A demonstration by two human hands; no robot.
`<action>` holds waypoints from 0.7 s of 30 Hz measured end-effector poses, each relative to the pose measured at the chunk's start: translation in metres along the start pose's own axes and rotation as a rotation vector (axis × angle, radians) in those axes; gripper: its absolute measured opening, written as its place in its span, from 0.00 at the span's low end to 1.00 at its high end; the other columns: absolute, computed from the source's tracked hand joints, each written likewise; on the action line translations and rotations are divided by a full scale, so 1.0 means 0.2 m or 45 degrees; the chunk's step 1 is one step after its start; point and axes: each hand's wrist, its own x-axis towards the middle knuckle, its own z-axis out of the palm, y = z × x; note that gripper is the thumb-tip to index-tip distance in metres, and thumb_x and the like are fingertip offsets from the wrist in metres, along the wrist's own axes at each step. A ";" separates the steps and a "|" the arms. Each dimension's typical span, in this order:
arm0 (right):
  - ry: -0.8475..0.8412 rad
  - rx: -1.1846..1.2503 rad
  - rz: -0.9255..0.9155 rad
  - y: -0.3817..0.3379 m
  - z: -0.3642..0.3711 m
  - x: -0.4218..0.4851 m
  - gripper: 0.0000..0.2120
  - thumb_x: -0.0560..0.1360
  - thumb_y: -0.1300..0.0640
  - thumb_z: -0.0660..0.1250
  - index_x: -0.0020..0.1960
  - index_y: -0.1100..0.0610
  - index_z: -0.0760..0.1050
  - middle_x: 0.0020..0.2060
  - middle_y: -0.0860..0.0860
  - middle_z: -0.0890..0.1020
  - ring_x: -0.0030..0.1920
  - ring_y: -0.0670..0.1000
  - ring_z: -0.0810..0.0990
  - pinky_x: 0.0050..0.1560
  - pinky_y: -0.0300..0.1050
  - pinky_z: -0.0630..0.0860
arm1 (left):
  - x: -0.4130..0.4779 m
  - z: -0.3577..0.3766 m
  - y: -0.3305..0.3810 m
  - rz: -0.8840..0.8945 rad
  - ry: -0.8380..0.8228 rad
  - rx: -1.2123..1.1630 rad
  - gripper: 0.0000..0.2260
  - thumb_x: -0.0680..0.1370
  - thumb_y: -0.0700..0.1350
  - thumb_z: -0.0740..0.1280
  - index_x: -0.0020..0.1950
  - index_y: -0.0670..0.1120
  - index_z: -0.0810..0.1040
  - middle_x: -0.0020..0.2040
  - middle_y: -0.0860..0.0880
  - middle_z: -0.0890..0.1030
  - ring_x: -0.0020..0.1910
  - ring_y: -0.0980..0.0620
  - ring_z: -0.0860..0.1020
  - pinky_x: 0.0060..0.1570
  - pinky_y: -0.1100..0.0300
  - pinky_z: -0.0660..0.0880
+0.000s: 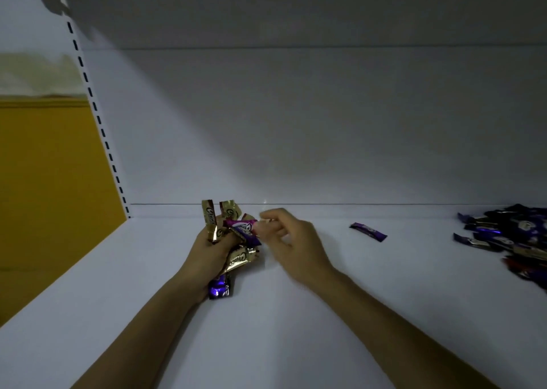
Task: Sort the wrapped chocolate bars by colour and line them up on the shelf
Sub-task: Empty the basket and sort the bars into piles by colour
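Observation:
My left hand point(211, 251) grips a bunch of wrapped chocolate bars over the white shelf point(296, 314): several gold bars point(236, 260), a magenta bar point(244, 229) on top and a purple bar point(219, 288) sticking out below the palm. My right hand point(291, 237) is just to the right of the bunch, its thumb and fingertips at the right end of the magenta bar; the hand is blurred, so whether it pinches the wrapper is unclear. One purple bar point(368, 231) lies alone on the shelf further right.
A loose pile of mostly purple bars point(509, 240) lies at the far right of the shelf. The white back wall point(296, 137) rises behind. A slotted upright point(97, 116) and a yellow panel point(50, 196) border the left side.

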 end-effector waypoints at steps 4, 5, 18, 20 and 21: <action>-0.023 -0.258 -0.265 -0.01 0.08 -0.01 0.22 0.69 0.37 0.68 0.59 0.46 0.76 0.48 0.43 0.81 0.47 0.43 0.78 0.56 0.46 0.72 | 0.00 0.00 -0.01 0.044 0.018 0.059 0.11 0.78 0.34 0.62 0.51 0.44 0.83 0.47 0.40 0.84 0.46 0.44 0.83 0.46 0.54 0.80; 0.018 -0.278 -0.305 0.00 0.07 -0.01 0.19 0.71 0.41 0.68 0.58 0.47 0.77 0.47 0.44 0.82 0.46 0.44 0.79 0.56 0.48 0.72 | 0.00 0.00 -0.01 0.044 0.017 0.086 0.11 0.78 0.34 0.62 0.52 0.44 0.82 0.47 0.41 0.85 0.46 0.45 0.84 0.44 0.56 0.80; 0.206 -1.266 0.672 0.38 -0.41 0.09 0.13 0.80 0.53 0.56 0.55 0.57 0.76 0.50 0.54 0.81 0.51 0.55 0.78 0.57 0.49 0.68 | 0.02 -0.01 -0.02 -0.093 0.124 0.110 0.06 0.78 0.37 0.65 0.53 0.37 0.78 0.43 0.39 0.84 0.37 0.48 0.83 0.33 0.61 0.79; 0.087 -1.240 0.720 0.40 -0.39 0.08 0.19 0.80 0.50 0.55 0.67 0.59 0.68 0.62 0.57 0.75 0.61 0.56 0.73 0.61 0.51 0.66 | 0.01 -0.01 -0.02 -0.096 0.111 0.093 0.05 0.78 0.37 0.65 0.52 0.38 0.79 0.42 0.40 0.85 0.36 0.48 0.83 0.33 0.62 0.78; 0.087 -1.196 0.650 0.40 -0.37 0.09 0.24 0.80 0.48 0.55 0.72 0.59 0.61 0.68 0.58 0.69 0.67 0.58 0.68 0.65 0.53 0.64 | 0.01 -0.01 -0.02 -0.098 0.103 0.083 0.05 0.78 0.37 0.65 0.52 0.39 0.79 0.41 0.41 0.85 0.36 0.48 0.84 0.32 0.62 0.78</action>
